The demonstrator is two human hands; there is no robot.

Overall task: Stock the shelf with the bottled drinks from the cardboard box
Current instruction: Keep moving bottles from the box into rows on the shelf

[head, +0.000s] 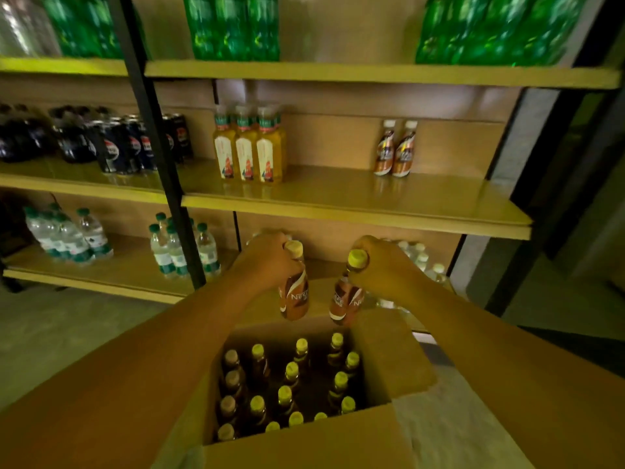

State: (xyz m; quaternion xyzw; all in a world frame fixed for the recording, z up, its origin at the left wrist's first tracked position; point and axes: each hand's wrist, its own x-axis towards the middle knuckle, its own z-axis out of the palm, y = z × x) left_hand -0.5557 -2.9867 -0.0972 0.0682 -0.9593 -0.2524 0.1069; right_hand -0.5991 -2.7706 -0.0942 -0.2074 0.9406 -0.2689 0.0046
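My left hand (267, 262) grips a brown coffee bottle with a cream cap (293, 292) by its neck. A second brown coffee bottle with a yellow cap (346, 299) hangs from my right hand (385, 265), held the same way. Both bottles hang just above the open cardboard box (389, 360), which holds several more capped bottles (291, 387). On the middle shelf (338, 198), two matching coffee bottles (395, 148) stand at the back right.
Three yellow tea bottles (248, 147) stand left of centre on the middle shelf; dark cola bottles and cans (111, 140) fill the left bay. Green bottle packs (233, 25) sit on top, water bottles (179, 245) below. A black upright post (159, 137) divides the bays.
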